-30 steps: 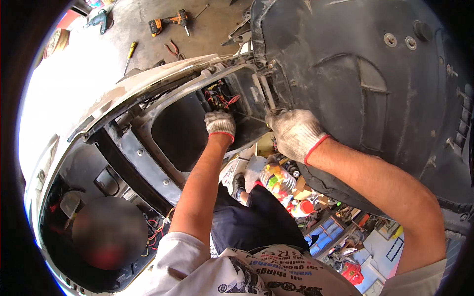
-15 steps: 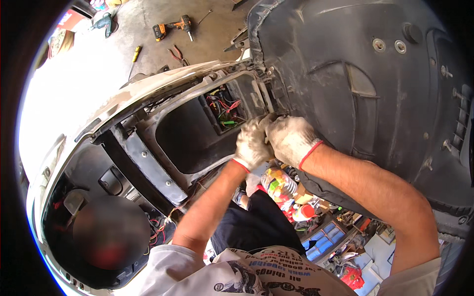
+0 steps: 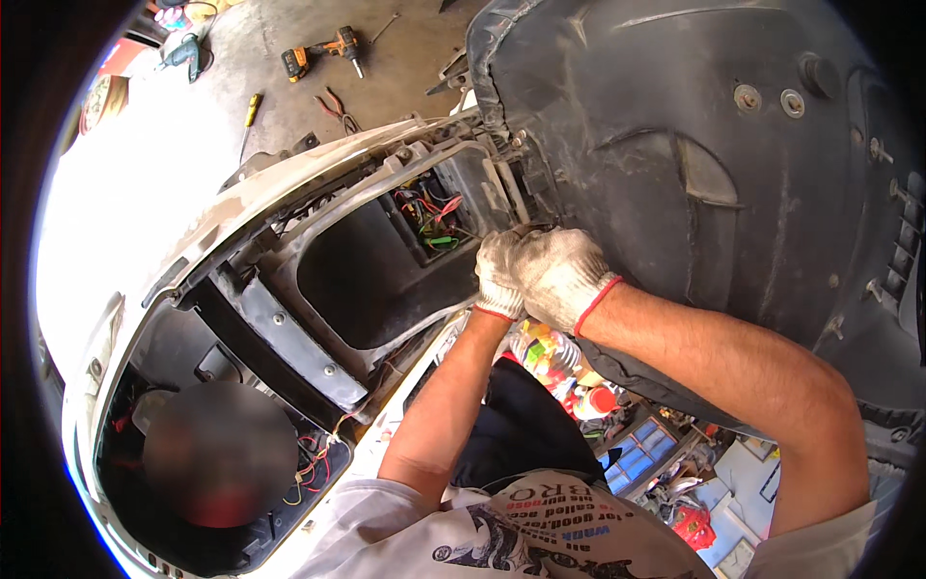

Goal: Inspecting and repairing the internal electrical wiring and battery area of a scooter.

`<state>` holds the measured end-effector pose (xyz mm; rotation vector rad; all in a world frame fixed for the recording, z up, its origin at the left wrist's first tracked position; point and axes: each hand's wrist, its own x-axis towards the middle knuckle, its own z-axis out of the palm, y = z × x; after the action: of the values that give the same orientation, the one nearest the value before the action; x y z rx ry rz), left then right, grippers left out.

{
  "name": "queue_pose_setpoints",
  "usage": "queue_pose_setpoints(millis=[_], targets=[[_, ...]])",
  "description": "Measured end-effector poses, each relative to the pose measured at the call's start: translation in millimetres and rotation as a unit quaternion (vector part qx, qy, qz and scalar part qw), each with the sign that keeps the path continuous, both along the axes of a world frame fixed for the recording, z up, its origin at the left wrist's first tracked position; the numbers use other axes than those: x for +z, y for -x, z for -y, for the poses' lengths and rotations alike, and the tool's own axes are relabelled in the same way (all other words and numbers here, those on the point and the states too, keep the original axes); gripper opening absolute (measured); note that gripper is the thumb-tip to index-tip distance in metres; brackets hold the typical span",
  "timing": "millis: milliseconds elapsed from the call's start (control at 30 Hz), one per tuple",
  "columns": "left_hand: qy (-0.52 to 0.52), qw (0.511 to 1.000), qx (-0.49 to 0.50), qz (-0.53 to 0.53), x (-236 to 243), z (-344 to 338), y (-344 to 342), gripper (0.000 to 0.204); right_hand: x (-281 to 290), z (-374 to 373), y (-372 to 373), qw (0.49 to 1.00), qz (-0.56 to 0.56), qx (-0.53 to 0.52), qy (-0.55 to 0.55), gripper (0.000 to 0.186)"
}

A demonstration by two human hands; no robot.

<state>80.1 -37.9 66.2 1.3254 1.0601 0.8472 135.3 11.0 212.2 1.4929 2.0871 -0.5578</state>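
Observation:
My left hand [image 3: 500, 274], in a white knit glove with a red cuff, is closed beside the corner of the storage bin [image 3: 352, 285] of a scooter-like body. My right hand [image 3: 558, 275], gloved alike, overlaps it and is closed too. Both press together near the hinge end of a raised black seat [image 3: 646, 145]. Whatever their fingers hold is hidden behind the gloves. Just left of the hands, red, black and green wires [image 3: 434, 214] show in a small compartment.
On the floor beyond lie an orange-black cordless drill [image 3: 323, 51], red-handled pliers [image 3: 338, 109], a yellow-handled screwdriver [image 3: 252, 111] and a teal power tool [image 3: 186, 58]. Loose wires [image 3: 313, 461] hang at lower left. A blue organizer [image 3: 641, 454] and a clear bottle [image 3: 547, 352] sit below my right arm.
My left hand has shifted right and now sits tighter against the right hand, partly covered by it. My left forearm has swung right, and the view has moved slightly.

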Motion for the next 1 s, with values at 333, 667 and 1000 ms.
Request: queue_pose_setpoints(millis=[333, 667, 1000], targets=[[-0.059, 0.989, -0.119, -0.061, 11, -13, 14, 0.026, 4, -6, 6, 0.982, 0.062, -0.115, 0.133, 0.022], [-0.022, 0.985, -0.165, -0.048, 8, -12, 17, 0.032, 4, 1, 8, 0.981, 0.075, -0.137, 0.116, 0.021], [-0.048, 0.981, -0.179, -0.054, -1, -14, 16, 0.033, -2, 4, 3, 0.987, 0.047, -0.135, 0.076, 0.019]])
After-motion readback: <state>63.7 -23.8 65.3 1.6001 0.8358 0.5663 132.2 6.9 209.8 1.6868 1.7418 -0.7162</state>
